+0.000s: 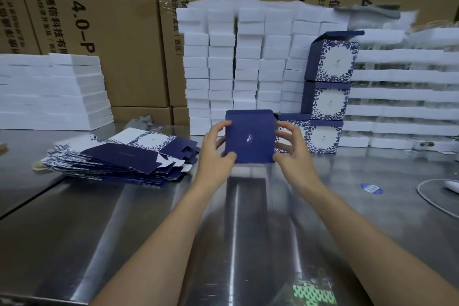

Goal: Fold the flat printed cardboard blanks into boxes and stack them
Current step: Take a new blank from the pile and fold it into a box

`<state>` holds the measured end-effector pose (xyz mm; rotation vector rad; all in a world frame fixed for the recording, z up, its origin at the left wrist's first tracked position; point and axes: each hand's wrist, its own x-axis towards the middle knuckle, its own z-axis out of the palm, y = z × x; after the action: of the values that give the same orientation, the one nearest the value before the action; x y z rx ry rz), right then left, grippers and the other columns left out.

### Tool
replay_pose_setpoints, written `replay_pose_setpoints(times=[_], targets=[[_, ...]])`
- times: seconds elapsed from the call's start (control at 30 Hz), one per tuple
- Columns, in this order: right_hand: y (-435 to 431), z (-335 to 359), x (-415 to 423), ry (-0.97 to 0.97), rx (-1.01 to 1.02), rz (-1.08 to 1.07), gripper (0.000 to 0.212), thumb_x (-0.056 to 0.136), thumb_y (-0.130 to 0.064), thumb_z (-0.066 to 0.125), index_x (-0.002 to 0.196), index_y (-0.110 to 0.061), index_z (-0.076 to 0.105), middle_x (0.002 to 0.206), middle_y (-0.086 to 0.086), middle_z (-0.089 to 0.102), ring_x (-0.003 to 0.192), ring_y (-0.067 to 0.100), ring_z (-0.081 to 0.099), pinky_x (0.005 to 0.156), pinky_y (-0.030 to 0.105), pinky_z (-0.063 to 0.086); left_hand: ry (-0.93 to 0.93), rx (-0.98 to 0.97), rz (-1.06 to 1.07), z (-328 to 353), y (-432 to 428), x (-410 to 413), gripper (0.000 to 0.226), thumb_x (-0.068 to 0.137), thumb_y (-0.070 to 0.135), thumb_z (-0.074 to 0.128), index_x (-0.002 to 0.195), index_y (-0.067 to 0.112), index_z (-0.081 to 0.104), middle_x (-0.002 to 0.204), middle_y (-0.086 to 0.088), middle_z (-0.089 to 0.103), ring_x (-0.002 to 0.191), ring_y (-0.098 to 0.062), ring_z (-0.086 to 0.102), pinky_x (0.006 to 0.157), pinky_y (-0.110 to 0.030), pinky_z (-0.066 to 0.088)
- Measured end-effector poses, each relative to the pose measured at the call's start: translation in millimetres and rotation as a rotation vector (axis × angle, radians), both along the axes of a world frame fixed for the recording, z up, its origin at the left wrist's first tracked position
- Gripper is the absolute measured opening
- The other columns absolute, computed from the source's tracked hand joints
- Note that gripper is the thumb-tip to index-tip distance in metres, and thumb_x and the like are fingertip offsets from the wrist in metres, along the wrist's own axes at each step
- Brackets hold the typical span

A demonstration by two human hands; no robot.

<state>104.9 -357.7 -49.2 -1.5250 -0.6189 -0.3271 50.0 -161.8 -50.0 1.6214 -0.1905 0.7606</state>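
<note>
A folded box [249, 136] is held upright off the table [248, 218], its plain dark blue face with a small white emblem turned toward the camera. The left hand [216, 146] and right hand [291, 144] grip its side edges. To the left, the flat blanks [119, 159] lie in a loose, fanned pile on the table, printed navy and white with a floral border. Behind and to the right, the finished boxes [326, 99] stand three high, the top one with its lid flap raised. One more sits beside the bottom box.
</note>
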Motion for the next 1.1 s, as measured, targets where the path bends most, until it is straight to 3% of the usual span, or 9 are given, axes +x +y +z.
replay_pose_setpoints(times=[0.1, 0.2, 0.33, 0.53, 0.67, 0.77, 0.87, 0.97, 1.1], targets=[[-0.6, -6.6, -2.6, -0.174, -0.248, -0.128, 0.081, 0.080, -0.006, 0.057, 0.141, -0.058, 0.046, 0.137, -0.024, 0.051, 0.105, 0.000, 0.062, 0.076, 0.024, 0.059, -0.025, 0.241, 0.078, -7.3, -3.0, -0.9, 0.086, 0.086, -0.009, 0.058, 0.146, 0.051, 0.048, 0.141, 0.025, 0.044, 0.125, 0.009, 0.050, 0.088, -0.016, 0.055], [0.5, -14.6, 0.7, -0.234, -0.386, -0.238, 0.072, 0.085, -0.010, 0.061, 0.141, -0.054, 0.049, 0.132, -0.019, 0.048, 0.101, -0.007, 0.060, 0.086, 0.025, 0.053, -0.039, 0.361, 0.165, -15.6, -5.0, 1.3, 0.058, 0.096, 0.009, 0.063, 0.142, 0.044, 0.056, 0.141, 0.012, 0.047, 0.122, 0.015, 0.046, 0.092, 0.003, 0.035], [-3.3, -21.2, 6.4, -0.210, -0.462, -0.277, 0.047, 0.096, -0.028, 0.069, 0.136, -0.048, 0.055, 0.121, -0.012, 0.050, 0.087, -0.001, 0.065, 0.092, 0.037, 0.056, 0.006, 0.423, 0.243, -21.7, -3.6, 5.7, 0.026, 0.102, 0.029, 0.064, 0.123, 0.045, 0.064, 0.130, 0.014, 0.051, 0.119, 0.014, 0.048, 0.089, 0.005, 0.030], [-3.6, -23.4, 8.1, -0.195, -0.498, -0.283, 0.038, 0.097, -0.042, 0.070, 0.133, -0.045, 0.057, 0.126, -0.011, 0.048, 0.115, 0.007, 0.057, 0.102, 0.029, 0.044, 0.058, 0.519, 0.262, -23.1, -3.5, 4.4, 0.029, 0.102, 0.044, 0.062, 0.130, 0.051, 0.061, 0.134, 0.025, 0.043, 0.113, 0.027, 0.041, 0.084, 0.001, 0.033], [-1.7, -19.2, 5.3, -0.267, -0.444, -0.262, 0.026, 0.094, -0.033, 0.077, 0.117, -0.032, 0.066, 0.129, -0.010, 0.049, 0.125, 0.007, 0.050, 0.106, 0.015, 0.034, 0.022, 0.439, 0.222, -20.0, -5.6, 3.6, 0.022, 0.094, 0.040, 0.076, 0.115, 0.043, 0.071, 0.135, 0.018, 0.048, 0.124, 0.019, 0.043, 0.089, 0.004, 0.031], [-1.3, -16.0, 2.1, -0.336, -0.427, -0.198, 0.016, 0.094, -0.024, 0.078, 0.107, -0.024, 0.069, 0.131, -0.006, 0.054, 0.129, 0.008, 0.051, 0.110, 0.022, 0.037, -0.035, 0.394, 0.176, -16.1, -5.9, 3.3, 0.016, 0.090, 0.026, 0.083, 0.101, 0.034, 0.075, 0.139, 0.012, 0.048, 0.139, 0.016, 0.034, 0.098, 0.005, 0.024], [0.2, -16.0, 1.0, -0.356, -0.464, -0.173, 0.007, 0.098, -0.020, 0.075, 0.105, -0.017, 0.074, 0.133, -0.002, 0.059, 0.131, 0.010, 0.053, 0.110, 0.017, 0.035, -0.023, 0.382, 0.139, -13.5, -6.6, 2.2, 0.010, 0.091, 0.021, 0.083, 0.093, 0.030, 0.079, 0.143, 0.010, 0.047, 0.136, 0.015, 0.037, 0.100, 0.004, 0.023], [1.8, -15.1, 2.2, -0.335, -0.473, -0.162, 0.005, 0.099, -0.019, 0.073, 0.100, -0.015, 0.076, 0.134, -0.003, 0.060, 0.130, 0.010, 0.053, 0.105, 0.006, 0.028, 0.011, 0.381, 0.129, -12.5, -8.9, 1.1, 0.011, 0.093, 0.020, 0.081, 0.090, 0.030, 0.078, 0.148, 0.008, 0.047, 0.132, 0.001, 0.049, 0.099, 0.003, 0.025], [-2.9, -14.7, 5.4, -0.296, -0.421, -0.135, 0.004, 0.099, -0.021, 0.072, 0.098, -0.024, 0.070, 0.128, -0.012, 0.061, 0.127, -0.001, 0.053, 0.105, 0.021, 0.039, 0.013, 0.338, 0.107, -10.2, -4.8, -0.1, 0.010, 0.092, 0.020, 0.081, 0.091, 0.029, 0.080, 0.147, 0.012, 0.051, 0.136, 0.005, 0.046, 0.103, 0.002, 0.026]])
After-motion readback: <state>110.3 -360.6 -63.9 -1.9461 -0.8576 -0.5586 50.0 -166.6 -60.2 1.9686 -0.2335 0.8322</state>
